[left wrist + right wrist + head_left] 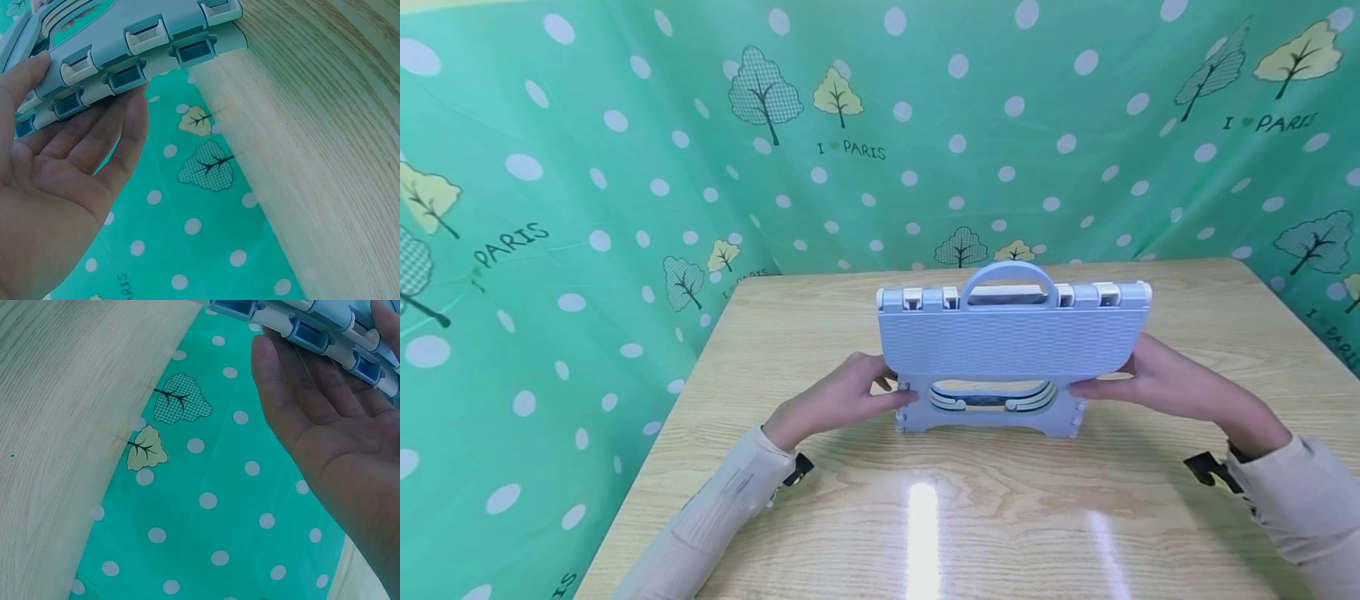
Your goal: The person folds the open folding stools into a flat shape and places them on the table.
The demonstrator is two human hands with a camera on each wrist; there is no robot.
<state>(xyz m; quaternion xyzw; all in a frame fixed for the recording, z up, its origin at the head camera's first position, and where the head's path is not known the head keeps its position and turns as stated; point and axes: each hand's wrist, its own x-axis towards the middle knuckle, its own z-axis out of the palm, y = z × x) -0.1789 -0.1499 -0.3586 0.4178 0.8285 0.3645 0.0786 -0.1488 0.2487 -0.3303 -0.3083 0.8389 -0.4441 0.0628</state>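
Observation:
A light blue folding stool [1011, 342] stands on its legs on the wooden table, partly folded. Its textured top panel tilts toward me, and an arched carry handle [1009, 270] rises from the upper edge. My left hand [850, 396] holds the leg panel's left side, thumb on the near face and fingers behind. On the opposite side my right hand [1172, 387] grips the stool the same way, its fingers partly hidden by the top panel. Hinge joints of the stool [147, 37] show above the left fingers [119, 134] in the left wrist view.
The wood-grain table [820, 533] extends around the stool, with glare streaks near the front. Behind it and along the left hangs a green dotted cloth [865, 208] with printed trees. Dark straps [801, 468] sit at both wrists.

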